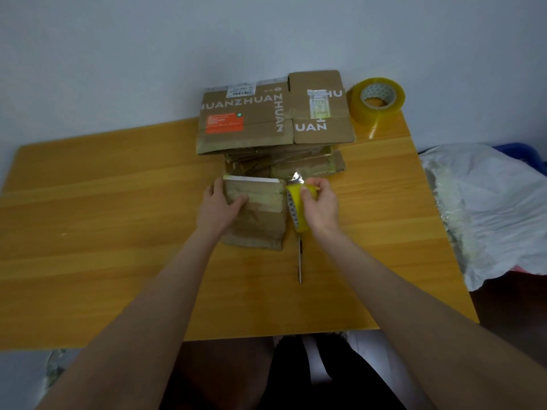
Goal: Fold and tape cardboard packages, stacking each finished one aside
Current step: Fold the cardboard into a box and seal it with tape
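On the wooden table [118,217], a folded cardboard package [260,223] lies under the left hand [219,203], fingers pressing flat on top. At the package's right edge, the right hand [321,202] grasps a yellow tape roll [293,199]. Beyond the package sits a cardboard stack [275,116].

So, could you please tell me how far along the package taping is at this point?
Done: several taped bundles lie piled at the back of the table. In hand: the left hand presses down a folded package while the right hand holds a yellow tape roll at its edge. Left: finishing this one, stacking it, and probably the flattened ZHUANZHUAN cardboard atop the pile.
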`<control>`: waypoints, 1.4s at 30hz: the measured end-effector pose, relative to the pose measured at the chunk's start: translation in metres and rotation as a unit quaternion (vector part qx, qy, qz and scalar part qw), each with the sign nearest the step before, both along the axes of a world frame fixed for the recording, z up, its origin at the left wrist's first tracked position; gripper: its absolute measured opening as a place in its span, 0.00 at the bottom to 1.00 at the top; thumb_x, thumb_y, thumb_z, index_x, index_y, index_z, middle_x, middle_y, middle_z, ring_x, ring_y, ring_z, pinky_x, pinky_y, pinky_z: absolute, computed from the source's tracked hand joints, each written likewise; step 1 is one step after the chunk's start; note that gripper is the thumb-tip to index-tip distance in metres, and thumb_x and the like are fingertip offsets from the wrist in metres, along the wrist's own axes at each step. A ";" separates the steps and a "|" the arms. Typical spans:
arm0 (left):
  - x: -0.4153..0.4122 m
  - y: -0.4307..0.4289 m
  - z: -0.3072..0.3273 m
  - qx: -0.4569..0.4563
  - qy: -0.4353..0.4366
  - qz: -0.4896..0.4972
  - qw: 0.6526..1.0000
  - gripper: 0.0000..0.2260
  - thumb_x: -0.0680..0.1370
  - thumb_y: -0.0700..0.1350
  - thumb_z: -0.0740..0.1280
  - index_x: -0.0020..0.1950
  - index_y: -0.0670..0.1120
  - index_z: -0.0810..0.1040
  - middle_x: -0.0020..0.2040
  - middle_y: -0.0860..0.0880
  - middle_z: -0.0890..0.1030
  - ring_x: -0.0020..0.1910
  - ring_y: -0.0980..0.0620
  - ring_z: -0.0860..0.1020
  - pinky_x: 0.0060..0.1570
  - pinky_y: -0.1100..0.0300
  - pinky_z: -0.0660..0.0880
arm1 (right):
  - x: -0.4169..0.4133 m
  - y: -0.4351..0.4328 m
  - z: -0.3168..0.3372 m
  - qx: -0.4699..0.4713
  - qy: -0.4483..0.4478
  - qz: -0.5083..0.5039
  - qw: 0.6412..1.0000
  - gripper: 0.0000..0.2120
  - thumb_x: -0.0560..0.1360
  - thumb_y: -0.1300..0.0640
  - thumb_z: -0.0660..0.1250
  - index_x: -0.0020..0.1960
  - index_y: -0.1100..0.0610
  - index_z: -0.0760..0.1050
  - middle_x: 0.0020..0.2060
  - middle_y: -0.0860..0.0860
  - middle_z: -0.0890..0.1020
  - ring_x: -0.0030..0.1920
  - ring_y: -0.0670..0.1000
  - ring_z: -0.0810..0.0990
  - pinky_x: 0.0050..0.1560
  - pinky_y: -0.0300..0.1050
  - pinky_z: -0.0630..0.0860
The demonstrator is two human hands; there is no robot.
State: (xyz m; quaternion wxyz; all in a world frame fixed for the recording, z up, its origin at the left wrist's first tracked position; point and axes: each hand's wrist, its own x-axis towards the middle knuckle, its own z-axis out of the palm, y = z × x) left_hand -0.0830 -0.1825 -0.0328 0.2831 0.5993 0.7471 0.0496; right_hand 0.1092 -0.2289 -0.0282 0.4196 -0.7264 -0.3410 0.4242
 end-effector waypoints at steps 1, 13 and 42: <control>0.000 -0.002 -0.002 -0.006 -0.005 0.006 1.000 0.37 0.76 0.61 0.64 0.78 0.49 0.52 0.74 0.41 0.61 0.69 0.38 0.66 0.64 0.45 0.67 | -0.003 0.000 -0.002 -0.005 -0.005 0.005 1.000 0.11 0.80 0.59 0.62 0.62 0.58 0.72 0.55 0.52 0.77 0.57 0.52 0.75 0.58 0.45 0.72; -0.011 -0.012 -0.021 0.006 -0.058 0.111 0.992 0.20 0.80 0.52 0.61 0.63 0.37 0.73 0.57 0.39 0.78 0.57 0.39 0.76 0.48 0.52 0.71 | -0.006 0.016 -0.015 -0.054 -0.079 0.002 0.995 0.09 0.79 0.57 0.64 0.59 0.56 0.72 0.50 0.50 0.76 0.48 0.48 0.72 0.46 0.40 0.67; 0.029 -0.029 0.002 0.047 0.141 -0.128 0.980 0.34 0.74 0.71 0.54 0.76 0.56 0.58 0.78 0.44 0.54 0.76 0.41 0.52 0.72 0.41 0.56 | 0.034 0.004 -0.014 -0.011 -0.059 -0.010 0.998 0.10 0.79 0.59 0.64 0.60 0.58 0.73 0.58 0.54 0.78 0.57 0.53 0.75 0.55 0.49 0.71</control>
